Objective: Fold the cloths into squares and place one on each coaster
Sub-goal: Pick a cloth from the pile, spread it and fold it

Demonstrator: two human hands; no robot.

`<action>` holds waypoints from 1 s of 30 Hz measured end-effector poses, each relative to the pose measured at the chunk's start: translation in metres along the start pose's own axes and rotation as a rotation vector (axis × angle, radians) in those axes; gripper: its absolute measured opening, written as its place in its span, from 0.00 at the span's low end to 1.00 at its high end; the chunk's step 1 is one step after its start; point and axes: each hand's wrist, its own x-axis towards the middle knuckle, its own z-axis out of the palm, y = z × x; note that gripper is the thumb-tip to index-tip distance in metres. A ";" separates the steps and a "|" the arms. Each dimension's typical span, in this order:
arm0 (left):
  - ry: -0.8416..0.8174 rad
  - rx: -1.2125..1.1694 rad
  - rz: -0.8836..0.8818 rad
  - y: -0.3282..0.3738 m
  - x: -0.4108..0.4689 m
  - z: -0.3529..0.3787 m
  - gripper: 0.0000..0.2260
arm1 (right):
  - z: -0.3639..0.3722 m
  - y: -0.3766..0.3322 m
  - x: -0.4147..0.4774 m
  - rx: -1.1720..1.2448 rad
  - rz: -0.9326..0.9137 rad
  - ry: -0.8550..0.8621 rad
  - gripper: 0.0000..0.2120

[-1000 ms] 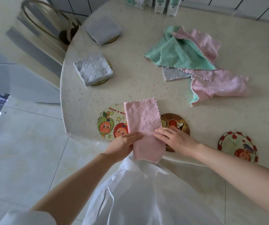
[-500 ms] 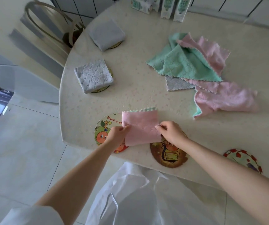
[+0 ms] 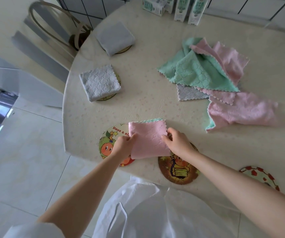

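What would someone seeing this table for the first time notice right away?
First, the pink cloth at the table's near edge, pinched between the left hand and right hand, partly covering the orange cartoon coaster. Next, the loose heap of green and pink cloths at the far right. Two folded grey cloths already sit on coasters at the far left.
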 end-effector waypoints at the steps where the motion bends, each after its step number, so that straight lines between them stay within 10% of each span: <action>1: 0.011 0.010 0.013 0.000 -0.001 0.001 0.26 | 0.001 0.002 -0.002 0.007 -0.001 0.008 0.13; 10: 0.049 0.135 0.030 0.001 -0.003 0.006 0.20 | 0.003 0.009 0.001 -0.019 0.098 0.039 0.11; 30: 0.079 0.161 0.063 0.007 -0.013 0.006 0.22 | -0.017 -0.002 0.050 -0.391 -0.443 0.028 0.08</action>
